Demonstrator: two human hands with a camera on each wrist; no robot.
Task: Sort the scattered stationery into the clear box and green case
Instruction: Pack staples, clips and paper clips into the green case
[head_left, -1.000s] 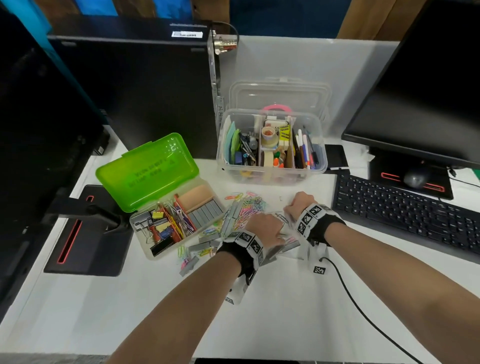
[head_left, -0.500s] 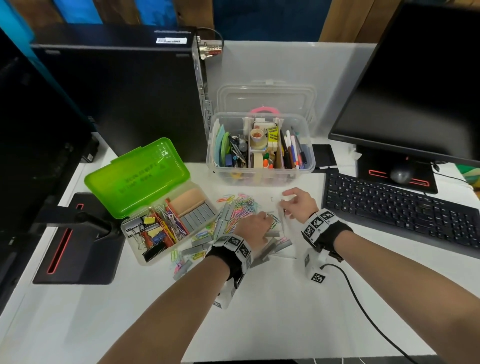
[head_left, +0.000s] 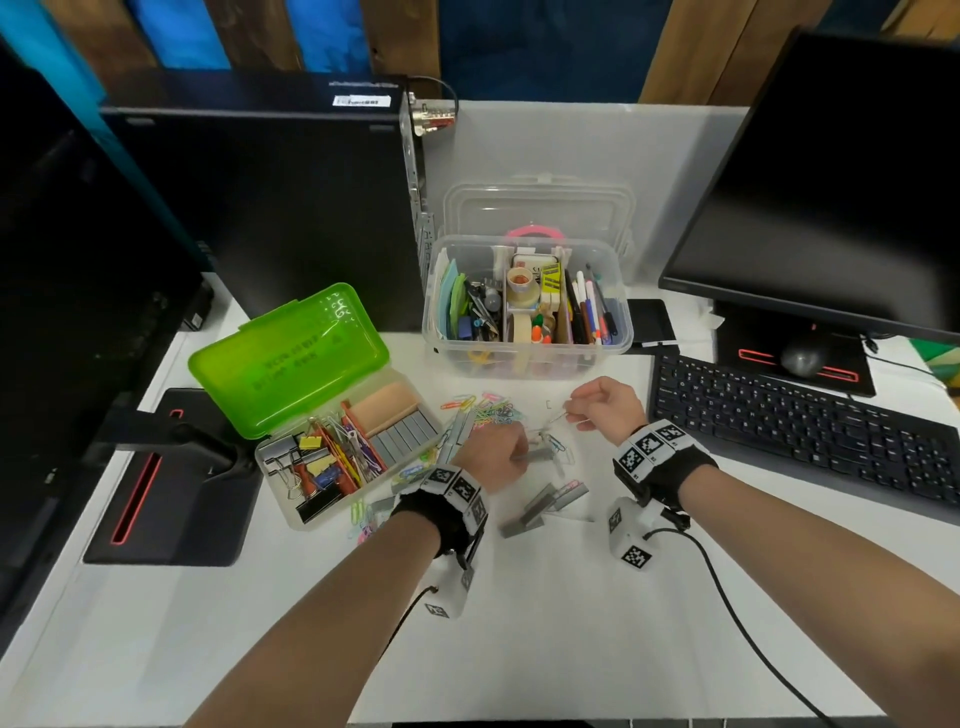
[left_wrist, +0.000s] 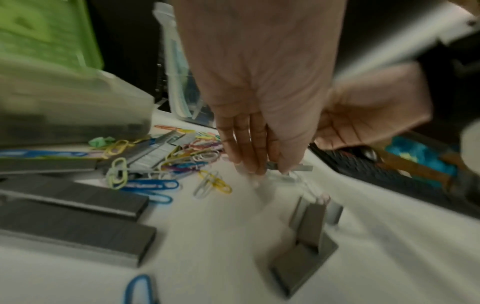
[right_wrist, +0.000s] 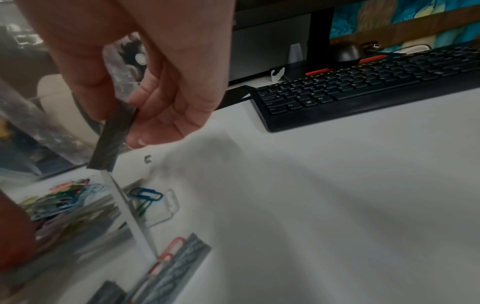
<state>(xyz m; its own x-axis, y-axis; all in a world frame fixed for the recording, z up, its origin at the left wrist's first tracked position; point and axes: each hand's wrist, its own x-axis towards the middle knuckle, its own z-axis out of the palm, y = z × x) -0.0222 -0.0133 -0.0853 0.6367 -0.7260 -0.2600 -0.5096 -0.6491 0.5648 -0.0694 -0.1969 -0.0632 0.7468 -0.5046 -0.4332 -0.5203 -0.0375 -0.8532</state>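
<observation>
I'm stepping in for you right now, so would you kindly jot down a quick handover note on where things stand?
Right hand: lifted off the desk, pinching a grey staple strip.
Left hand: down on the desk, fingertips pinching another staple strip.
Green case: open, already holding staples, binder clips and paper clips.
Clear box: open, filled with pens, tape and notes.
Left to sort: the paper clip pile and loose staple strips on the desk.

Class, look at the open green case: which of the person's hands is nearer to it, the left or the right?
Left. The left hand is just right of the green case, over the scattered clips. The right hand is farther right, toward the keyboard.
</observation>
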